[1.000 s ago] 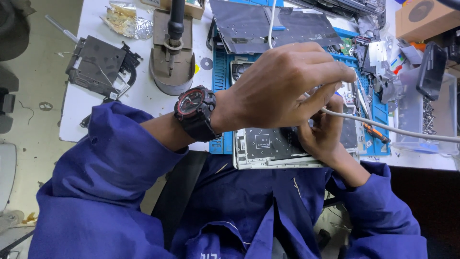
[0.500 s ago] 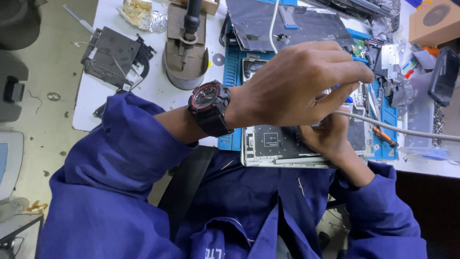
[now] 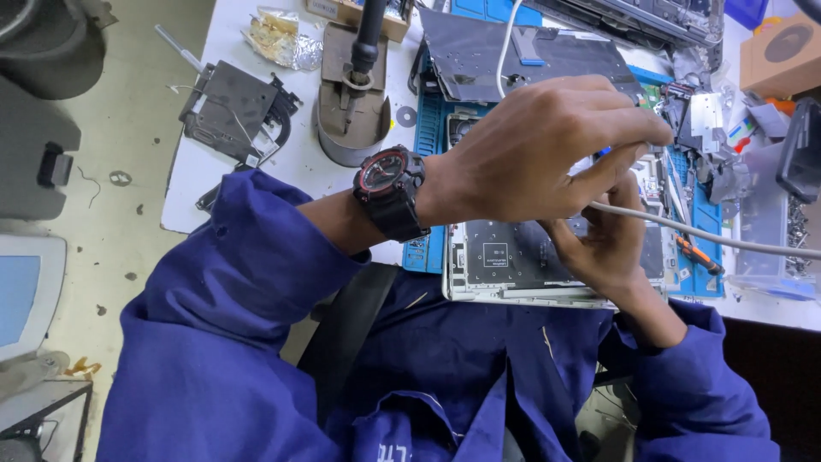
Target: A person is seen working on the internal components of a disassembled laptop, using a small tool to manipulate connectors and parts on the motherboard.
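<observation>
An opened silver laptop base [image 3: 505, 257] lies on a blue work mat [image 3: 423, 252] at the table's near edge. My left hand [image 3: 530, 150], with a black and red watch [image 3: 389, 192] on the wrist, hovers above it with the fingertips pinched on a small blue-tipped tool [image 3: 604, 152]. Beneath it my right hand [image 3: 603, 248] rests on the laptop's inside. Its fingers are curled round something that ends in a grey-white cable [image 3: 727, 239] running off to the right. The spot under the fingers is hidden.
A dark laptop panel [image 3: 513, 60] lies behind the base. To the left stand a grey holder with a black handle [image 3: 351, 111] and a black metal part [image 3: 231, 111]. At the right are loose parts, an orange-handled tool [image 3: 697, 255], a clear container [image 3: 761, 231] and a cardboard box [image 3: 782, 51].
The view has swung a little, so the table sits further right in the picture. Both hands stay over the same spot of the laptop, with the same grips.
</observation>
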